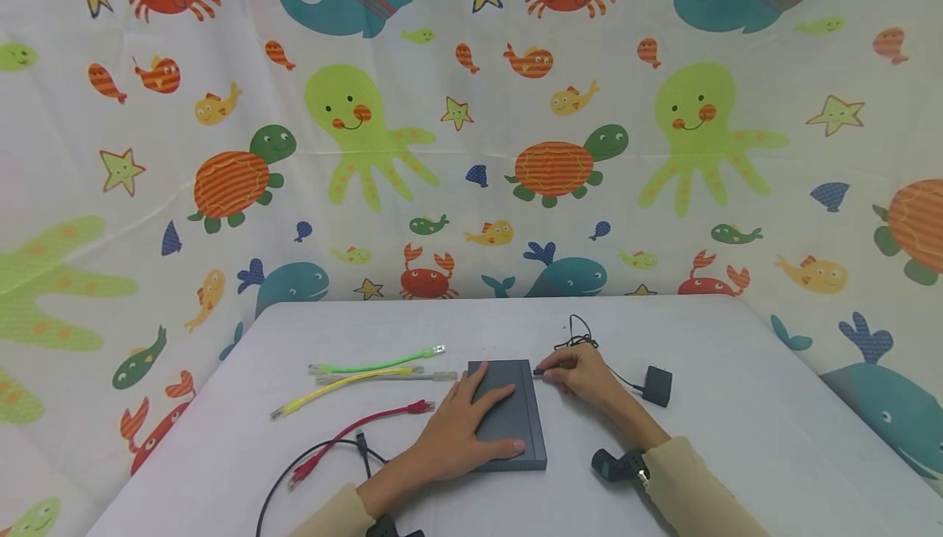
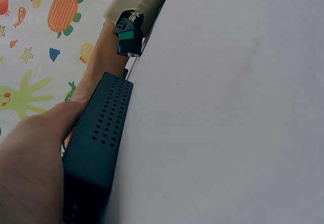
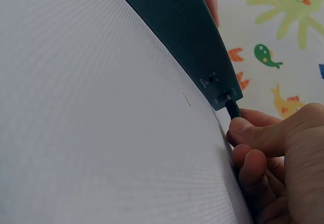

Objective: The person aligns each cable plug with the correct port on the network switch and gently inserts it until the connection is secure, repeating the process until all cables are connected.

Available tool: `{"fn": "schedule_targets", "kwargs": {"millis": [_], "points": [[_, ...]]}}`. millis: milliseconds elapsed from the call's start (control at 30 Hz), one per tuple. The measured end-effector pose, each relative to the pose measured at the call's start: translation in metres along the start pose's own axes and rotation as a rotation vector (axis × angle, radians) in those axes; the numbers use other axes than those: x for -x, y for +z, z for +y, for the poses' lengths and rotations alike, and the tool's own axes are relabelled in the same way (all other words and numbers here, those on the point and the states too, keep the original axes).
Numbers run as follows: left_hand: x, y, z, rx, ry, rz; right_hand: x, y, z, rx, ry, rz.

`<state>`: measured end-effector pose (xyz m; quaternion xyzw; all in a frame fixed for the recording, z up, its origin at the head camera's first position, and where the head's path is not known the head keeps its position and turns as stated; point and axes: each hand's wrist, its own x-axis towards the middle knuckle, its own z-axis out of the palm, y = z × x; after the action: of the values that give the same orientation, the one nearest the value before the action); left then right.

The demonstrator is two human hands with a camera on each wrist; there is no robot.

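Observation:
A flat dark grey box (image 1: 508,418), which looks like a network switch, lies on the table in the head view. My left hand (image 1: 460,426) rests on its top with fingers spread. At the box's far right corner my right hand (image 1: 585,373) pinches a small black power plug (image 3: 233,108) between thumb and fingers. In the right wrist view the plug's tip meets a socket (image 3: 226,97) in the box's side; how deep it sits I cannot tell. Its thin cord (image 1: 577,344) loops behind the right hand and runs to a black power adapter (image 1: 656,385).
Left of the box lie green (image 1: 383,363), yellow (image 1: 331,387), grey (image 1: 438,376) and red (image 1: 368,420) network cables. A black cable (image 1: 283,471) curves near the left forearm. Behind the white table (image 1: 737,406) hangs a sea-animal curtain (image 1: 457,185).

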<state>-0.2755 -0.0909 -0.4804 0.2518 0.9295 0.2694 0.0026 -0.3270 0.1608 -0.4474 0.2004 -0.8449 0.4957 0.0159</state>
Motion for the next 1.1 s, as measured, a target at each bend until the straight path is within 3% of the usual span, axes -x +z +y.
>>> {"fn": "schedule_targets", "kwargs": {"millis": [300, 667, 900, 1100], "points": [[-0.001, 0.001, 0.0, -0.004, -0.002, -0.001, 0.0, 0.0, -0.003, 0.025, 0.039, 0.008], [-0.002, 0.001, 0.0, -0.004, -0.002, -0.005, 0.0, -0.001, -0.001, 0.008, 0.01, -0.007], [0.0, 0.001, 0.0, -0.003, -0.008, -0.01, -0.012, 0.005, 0.036, 0.031, 0.031, 0.029], [0.001, 0.0, 0.001, -0.006, -0.005, -0.007, -0.013, 0.005, 0.04, 0.014, 0.04, 0.038]]}}
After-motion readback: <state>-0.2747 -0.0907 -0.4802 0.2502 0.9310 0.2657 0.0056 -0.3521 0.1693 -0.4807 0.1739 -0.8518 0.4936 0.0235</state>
